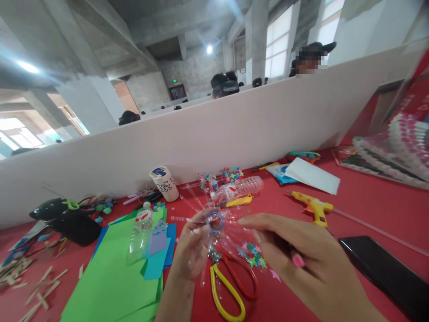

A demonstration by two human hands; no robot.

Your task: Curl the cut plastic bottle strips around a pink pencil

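Observation:
My left hand is closed on a clear plastic bottle piece, its round neck facing me and cut strips fanning out around it. Over the strips on the right is my right hand, its index finger stretched towards them. A slim pink-ended stick, whose kind I cannot make out, is tucked in that hand's curled fingers. Scissors with one yellow and one red handle lie just below the bottle piece. Star-shaped sequins are scattered beside them. Behind the hands lie a clear bottle and a yellow cutter knife.
A yellow glue gun and a black phone lie on the right. Green paper sheets, another clear bottle, a paper cup and wooden sticks are on the left. A white partition stands behind.

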